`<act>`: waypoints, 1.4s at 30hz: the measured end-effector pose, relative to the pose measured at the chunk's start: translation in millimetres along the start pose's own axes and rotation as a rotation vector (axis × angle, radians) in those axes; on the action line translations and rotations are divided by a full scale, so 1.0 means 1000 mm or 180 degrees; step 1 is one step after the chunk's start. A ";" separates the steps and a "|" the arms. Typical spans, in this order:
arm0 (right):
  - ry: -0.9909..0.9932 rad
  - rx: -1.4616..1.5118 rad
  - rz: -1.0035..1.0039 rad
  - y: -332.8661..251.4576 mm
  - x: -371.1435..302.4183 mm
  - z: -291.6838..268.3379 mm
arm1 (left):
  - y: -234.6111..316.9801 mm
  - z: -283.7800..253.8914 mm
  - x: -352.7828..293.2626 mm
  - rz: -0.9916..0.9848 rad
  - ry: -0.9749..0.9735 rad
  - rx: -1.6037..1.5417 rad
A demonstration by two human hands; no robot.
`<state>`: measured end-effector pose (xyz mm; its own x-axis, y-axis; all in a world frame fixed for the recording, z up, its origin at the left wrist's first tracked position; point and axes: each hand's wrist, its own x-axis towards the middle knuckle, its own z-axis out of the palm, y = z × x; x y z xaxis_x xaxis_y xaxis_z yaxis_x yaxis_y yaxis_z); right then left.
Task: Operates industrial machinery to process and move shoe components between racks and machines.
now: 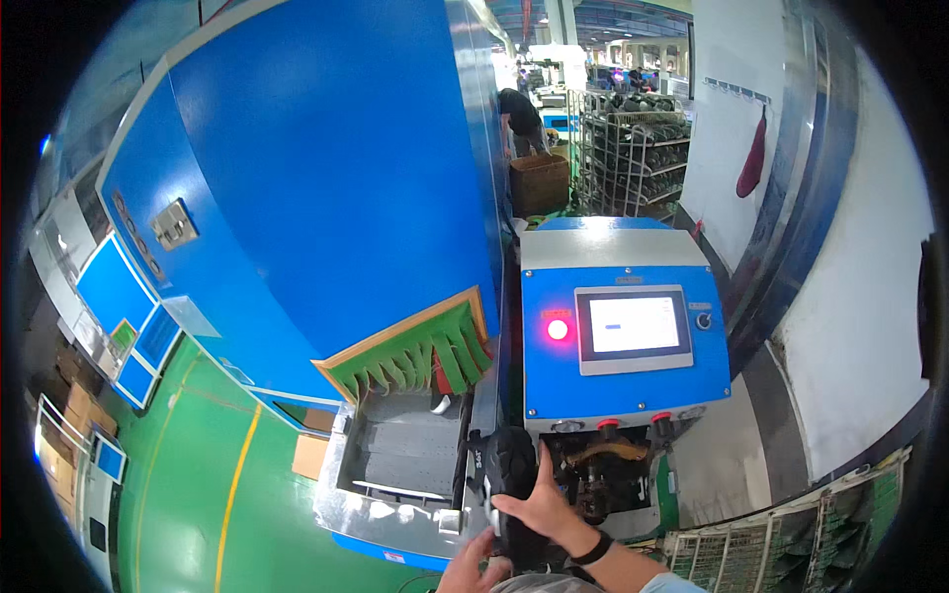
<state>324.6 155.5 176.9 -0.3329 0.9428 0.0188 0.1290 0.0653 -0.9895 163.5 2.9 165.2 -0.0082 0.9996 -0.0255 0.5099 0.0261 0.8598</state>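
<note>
A black shoe (512, 457) stands upright in front of me, between the conveyor machine and the control box. My right hand (542, 506) grips it from the right, with the thumb up along its side and the fingers across its front. Low down by the shoe's near end is my left hand (476, 567), its fingers curled against the shoe and partly cut off by the lower edge. Left of the shoe runs the dark conveyor bed (403, 443), which passes under green strip curtains (420, 358). A small white and red item (440, 400) sits at the curtain.
A tall blue machine housing (326, 178) rises at the left. The blue control box (625, 336) has a lit screen, a glowing red lamp and knobs. Behind it are shoe racks (638, 148) and a bent-over person (521, 114). A wire rack (781, 539) stands at lower right.
</note>
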 end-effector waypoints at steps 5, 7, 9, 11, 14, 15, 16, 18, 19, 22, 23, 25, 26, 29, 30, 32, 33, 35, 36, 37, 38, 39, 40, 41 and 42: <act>-0.1592 -0.0652 0.0407 0.006 -0.039 -0.055 | 0.064 0.036 0.022 -0.0908 0.0407 0.1054; -0.1582 -0.0669 0.0687 0.025 -0.067 -0.069 | 0.053 0.055 0.016 -0.0758 -0.0434 0.1715; -0.1625 -0.1030 0.0834 0.040 -0.089 -0.080 | 0.040 0.078 0.006 -0.0744 -0.1091 0.1972; -0.1782 -0.1326 0.1035 0.045 -0.103 -0.091 | 0.031 0.096 0.001 -0.0707 -0.1779 0.2223; -0.1528 -0.1023 0.1048 0.064 -0.119 -0.115 | 0.052 0.103 0.006 -0.0030 -0.1177 0.1766; -0.1488 -0.0992 0.1109 0.062 -0.125 -0.122 | 0.053 0.104 0.010 -0.0019 -0.1256 0.1760; -0.1494 -0.1307 0.1074 0.057 -0.131 -0.126 | 0.048 0.106 0.013 0.0168 -0.1627 0.1697; -0.1374 -0.1715 0.0904 0.067 -0.151 -0.129 | 0.033 0.114 0.015 0.0781 -0.2151 0.1759; -0.1279 -0.1332 0.0954 0.070 -0.159 -0.131 | 0.021 0.123 0.016 0.0885 -0.2138 0.1712; -0.0757 -0.0616 0.1164 0.086 -0.175 -0.141 | 0.016 0.123 0.030 0.1509 -0.2321 0.1013; -0.0578 -0.0262 0.1172 0.103 -0.178 -0.146 | 0.034 0.117 0.034 0.1893 -0.2299 0.0777; -0.0139 0.0595 0.1890 0.103 -0.177 -0.153 | 0.047 0.119 0.032 0.1893 -0.2685 0.0649; 0.0050 0.1507 0.1990 0.114 -0.187 -0.152 | 0.049 0.118 0.022 0.1809 -0.2688 0.0560; 0.0631 0.3825 0.1721 0.111 -0.192 -0.153 | 0.060 0.113 0.016 0.1978 -0.2621 -0.0118; 0.0769 0.3293 0.1582 0.121 -0.198 -0.161 | 0.068 0.109 0.013 0.1482 -0.2353 0.0207; 0.0992 0.1669 0.1577 0.102 -0.193 -0.171 | 0.066 0.104 0.016 0.0620 -0.2026 0.0901; 0.1029 0.1463 0.1121 0.098 -0.184 -0.166 | 0.055 0.106 0.014 0.0602 -0.2025 0.0876; 0.0939 0.0725 0.0810 0.070 -0.154 -0.157 | 0.018 0.108 0.016 0.0720 -0.0876 0.0480; 0.1002 0.0387 0.0695 0.069 -0.145 -0.158 | 0.014 0.101 0.017 0.0599 -0.0886 0.0420; 0.0994 0.0355 0.0700 0.069 -0.136 -0.160 | 0.008 0.096 0.019 0.0598 -0.0876 0.0389; 0.1048 0.0047 0.0736 0.068 -0.126 -0.163 | 0.002 0.091 0.021 0.0466 -0.0960 0.0449; 0.1088 -0.0247 0.0763 0.068 -0.116 -0.163 | -0.005 0.086 0.024 0.0325 -0.1033 0.0522; 0.1080 -0.0688 0.0771 0.066 -0.107 -0.165 | -0.011 0.082 0.026 0.0256 -0.1059 0.0531; 0.1062 -0.0703 0.0757 0.070 -0.098 -0.166 | -0.018 0.080 0.027 0.0254 -0.1035 0.0519; 0.1023 -0.0985 0.0823 0.075 -0.090 -0.165 | -0.025 0.078 0.028 0.0317 -0.0996 0.0578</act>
<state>518.4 129.6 124.8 0.0441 0.9906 -0.1296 0.4558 -0.1353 -0.8797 217.8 29.4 103.2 0.2980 0.9463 -0.1250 0.6394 -0.1006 0.7623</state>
